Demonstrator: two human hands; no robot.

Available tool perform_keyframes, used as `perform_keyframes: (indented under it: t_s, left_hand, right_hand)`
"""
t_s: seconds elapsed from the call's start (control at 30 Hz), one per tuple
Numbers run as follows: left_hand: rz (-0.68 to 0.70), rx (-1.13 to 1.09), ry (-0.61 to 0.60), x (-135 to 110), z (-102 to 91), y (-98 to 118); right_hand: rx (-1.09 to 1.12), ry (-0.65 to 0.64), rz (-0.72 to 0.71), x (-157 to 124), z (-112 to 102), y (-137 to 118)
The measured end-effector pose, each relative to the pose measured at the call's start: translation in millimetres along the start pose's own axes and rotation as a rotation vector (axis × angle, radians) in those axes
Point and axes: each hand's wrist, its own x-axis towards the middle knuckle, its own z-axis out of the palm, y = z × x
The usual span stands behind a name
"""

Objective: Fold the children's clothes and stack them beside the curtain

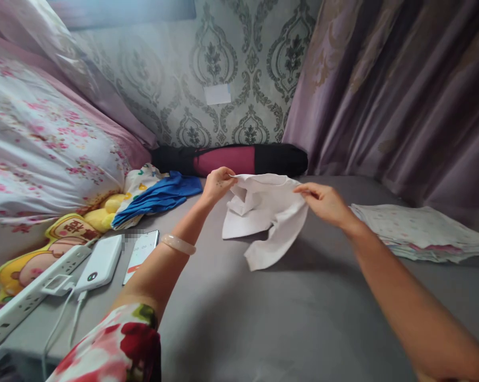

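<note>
A small white garment point(263, 215) hangs just above the grey bed sheet point(287, 307), its lower edge and a sleeve resting on the sheet. My left hand point(219, 183) pinches its top left edge. My right hand point(323, 203) pinches the top right edge. The cloth is stretched loosely between the two hands. A pale bangle point(178, 244) sits on my left wrist.
A folded stack of printed cloth point(422, 231) lies at the right. A blue garment point(160, 197) and a black and maroon bolster point(231, 159) lie behind. A phone point(142, 253), a white power bank point(101, 261) and a power strip point(28, 300) lie at the left by flowered pillows point(44, 143).
</note>
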Motion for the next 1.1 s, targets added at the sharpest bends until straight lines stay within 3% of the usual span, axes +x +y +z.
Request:
perform_keyframes:
  t_s: [0.13, 0.27, 0.33, 0.43, 0.53, 0.6, 0.67, 0.77, 0.83, 0.93, 1.03, 1.1]
  left_hand:
    - [0.035, 0.079, -0.010, -10, 7.6, 3]
    - [0.073, 0.169, 0.079, -19, 9.8, 10]
    - [0.034, 0.105, 0.087, -23, 7.9, 14]
    - [-0.137, -0.118, 0.049, -27, 3.2, 23]
    - [-0.225, -0.373, 0.075, -29, -4.1, 42]
    - [-0.163, -0.454, 0.112, -29, -11.9, 60]
    - [-0.005, -0.414, 0.183, -28, -22.8, 81]
    - [0.313, -0.152, 0.340, -26, -42.7, 108]
    - [0.447, 0.067, 0.351, -24, -55.5, 116]
    - [0.507, 0.287, 0.236, -19, -69.1, 115]
    - [0.465, 0.297, 0.259, -13, -74.6, 107]
    - [0.413, 0.283, 0.241, -9, -75.1, 103]
  right_hand:
    - [0.138, 0.151, 0.030, 16, -21, -15]
    - [0.199, 0.244, 0.105, 20, -29, -27]
    - [0.180, 0.149, 0.168, 18, -34, -33]
    - [0.108, -0.022, 0.201, 14, -43, -42]
    - [0.065, -0.061, 0.162, 13, -55, -55]
    - [0.084, -0.042, 0.121, 16, -65, -67]
    - [0.122, 0.046, 0.053, 20, -75, -82]
    - [0.159, 0.270, -0.052, 27, -88, -100]
    - [0.123, 0.254, -0.041, 32, -91, -105]
    - [0.078, 0.158, -0.022, 37, -90, -101]
    - [0.063, 0.226, -0.053, 40, -85, -95]
    - [-0.022, 0.189, -0.059, 42, -82, -92]
